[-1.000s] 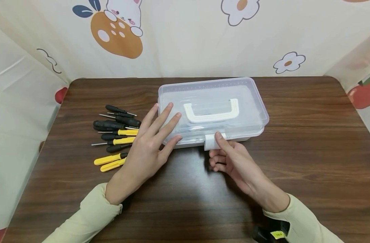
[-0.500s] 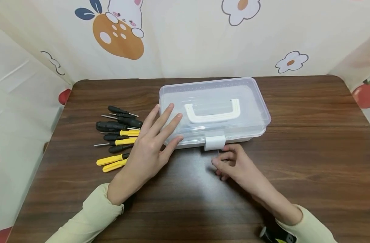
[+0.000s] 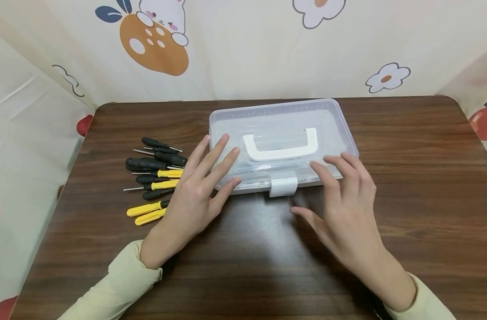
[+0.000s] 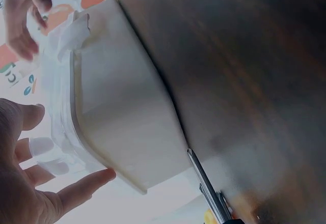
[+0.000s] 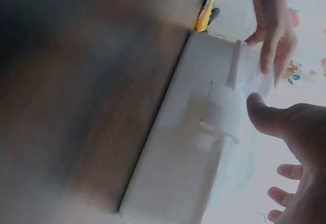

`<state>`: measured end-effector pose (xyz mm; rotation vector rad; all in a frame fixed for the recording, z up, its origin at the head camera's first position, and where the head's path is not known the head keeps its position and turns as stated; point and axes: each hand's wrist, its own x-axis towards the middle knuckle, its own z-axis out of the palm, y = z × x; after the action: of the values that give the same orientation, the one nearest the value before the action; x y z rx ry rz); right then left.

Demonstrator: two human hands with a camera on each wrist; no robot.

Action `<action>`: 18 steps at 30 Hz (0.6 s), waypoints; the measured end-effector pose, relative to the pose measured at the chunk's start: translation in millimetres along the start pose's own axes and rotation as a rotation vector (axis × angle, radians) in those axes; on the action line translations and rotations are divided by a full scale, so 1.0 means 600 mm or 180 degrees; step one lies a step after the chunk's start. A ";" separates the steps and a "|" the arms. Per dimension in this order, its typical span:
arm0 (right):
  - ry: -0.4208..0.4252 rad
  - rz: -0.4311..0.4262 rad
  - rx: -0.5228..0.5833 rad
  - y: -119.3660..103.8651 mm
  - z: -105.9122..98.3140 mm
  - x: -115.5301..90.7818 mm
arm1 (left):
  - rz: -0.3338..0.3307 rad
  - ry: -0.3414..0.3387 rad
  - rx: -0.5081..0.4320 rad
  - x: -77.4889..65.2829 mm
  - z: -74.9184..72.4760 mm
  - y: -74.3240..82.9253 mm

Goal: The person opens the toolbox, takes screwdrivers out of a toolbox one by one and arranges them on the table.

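A clear plastic storage box (image 3: 291, 120) with its lid down stands at the middle back of the table. On its lid lies a white carrying handle (image 3: 281, 153), and a white latch (image 3: 283, 186) sits at the front edge. My left hand (image 3: 195, 193) rests with spread fingers on the lid's left end; in the left wrist view its fingertips touch the lid and rim. Near the front right corner, my right hand (image 3: 349, 213) has its fingers spread over the box edge, with nothing held. Whether those fingertips touch the lid cannot be told.
Left of the box lies a group of several screwdrivers (image 3: 157, 164) with black or yellow handles, partly behind my left hand. A patterned curtain (image 3: 251, 53) hangs along the back and both sides of the brown wooden table (image 3: 243, 275).
My right hand has let go of the latch, drawn back below it, then moved right and up with its fingers spreading. The left hand and the box have stayed in place.
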<state>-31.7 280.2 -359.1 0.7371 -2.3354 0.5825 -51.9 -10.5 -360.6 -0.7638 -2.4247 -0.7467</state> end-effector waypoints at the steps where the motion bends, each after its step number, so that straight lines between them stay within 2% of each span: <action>1: -0.0080 -0.0038 -0.0078 0.003 0.003 0.005 | -0.0002 -0.0001 0.0001 0.000 0.000 0.000; 4: -0.0284 -0.0165 -0.0316 0.009 0.016 0.019 | -0.0009 0.0009 -0.0019 0.000 0.002 0.000; 6: -0.0303 -0.0201 -0.0450 0.012 0.025 0.025 | -0.0014 0.0015 -0.0039 0.000 0.003 0.001; 12: -0.0083 -0.0121 -0.0571 0.015 0.038 0.029 | -0.0022 0.0018 -0.0074 0.002 0.005 0.005; 18: -0.0058 -0.0067 -0.0802 0.013 0.051 0.033 | -0.0029 0.0064 -0.0103 0.003 0.006 0.000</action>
<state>-62.5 261.5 -369.5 0.6504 -2.3581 0.2655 -54.0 -7.5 -362.1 -0.7549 -2.4051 -0.7951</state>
